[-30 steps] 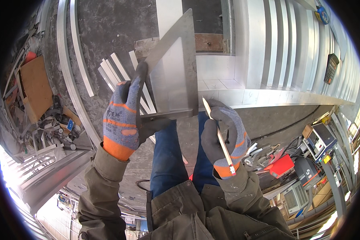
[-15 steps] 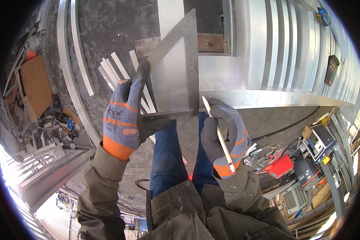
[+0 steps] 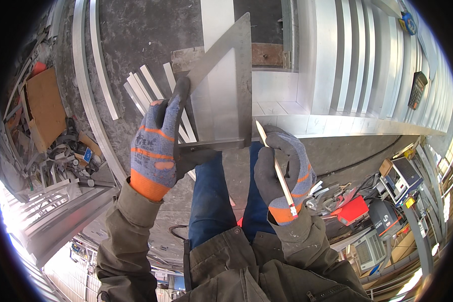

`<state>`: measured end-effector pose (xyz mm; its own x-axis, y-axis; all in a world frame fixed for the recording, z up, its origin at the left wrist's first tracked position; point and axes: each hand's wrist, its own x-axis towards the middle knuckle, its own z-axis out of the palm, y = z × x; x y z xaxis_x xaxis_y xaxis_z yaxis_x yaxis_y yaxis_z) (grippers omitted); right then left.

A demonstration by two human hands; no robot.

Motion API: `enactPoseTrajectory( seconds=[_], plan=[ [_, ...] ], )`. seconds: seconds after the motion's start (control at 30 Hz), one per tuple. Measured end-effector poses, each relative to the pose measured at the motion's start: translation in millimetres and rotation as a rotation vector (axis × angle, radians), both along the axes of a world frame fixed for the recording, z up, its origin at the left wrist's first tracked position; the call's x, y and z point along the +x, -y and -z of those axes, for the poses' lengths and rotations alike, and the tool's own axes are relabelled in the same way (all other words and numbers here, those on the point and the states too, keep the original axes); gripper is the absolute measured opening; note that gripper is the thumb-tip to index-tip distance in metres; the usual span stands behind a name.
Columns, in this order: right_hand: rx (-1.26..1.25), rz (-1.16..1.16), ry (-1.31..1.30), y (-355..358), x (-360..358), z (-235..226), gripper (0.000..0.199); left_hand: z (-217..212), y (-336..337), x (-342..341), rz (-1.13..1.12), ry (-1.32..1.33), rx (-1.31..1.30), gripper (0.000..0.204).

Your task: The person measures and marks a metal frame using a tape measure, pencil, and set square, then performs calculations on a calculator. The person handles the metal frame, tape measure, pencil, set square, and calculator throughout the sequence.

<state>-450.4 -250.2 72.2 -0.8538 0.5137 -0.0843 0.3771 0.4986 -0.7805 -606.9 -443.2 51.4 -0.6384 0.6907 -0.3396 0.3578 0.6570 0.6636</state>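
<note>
My left hand (image 3: 158, 136), in a grey glove with orange bands, is closed on a metal triangle square (image 3: 244, 85). The thumb lies at its base bar and the fingers along its sloping edge. The square rests over a flat silver metal profile (image 3: 216, 30). In my right hand (image 3: 284, 163), gloved alike, a pale wooden pencil (image 3: 277, 168) is gripped with its tip pointing up and away, just right of the square's lower corner. Right of the square stretches a silver metal bar (image 3: 337, 124) with faint marked lines across its front edge.
Several long silver profiles (image 3: 357, 55) lie side by side at the right, with a calculator (image 3: 417, 90) and a blue tape measure (image 3: 407, 23) on them. Short white strips (image 3: 146, 85) lie at the left. Scrap metal and a cardboard piece (image 3: 46, 108) fill the far left. A red box (image 3: 352, 210) sits lower right.
The square and both hands sit very slightly further right in the picture. The left hand keeps its hold on the square, and the right on the pencil.
</note>
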Motion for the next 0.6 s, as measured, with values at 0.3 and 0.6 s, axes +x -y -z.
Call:
enactPoseTrajectory(
  seconds=[0.3, 0.6],
  plan=[
    [-0.056, -0.004, -0.044, -1.8, 0.9, 5.4, 0.032, 3.4, -3.7, 1.0, 0.016, -0.123, 0.107, 0.122],
    [-0.004, -0.029, -0.063, -2.5, -5.1, 3.4, 0.029, 1.8, -4.7, -0.8, 0.021, -0.097, 0.066, 0.125]
  ],
)
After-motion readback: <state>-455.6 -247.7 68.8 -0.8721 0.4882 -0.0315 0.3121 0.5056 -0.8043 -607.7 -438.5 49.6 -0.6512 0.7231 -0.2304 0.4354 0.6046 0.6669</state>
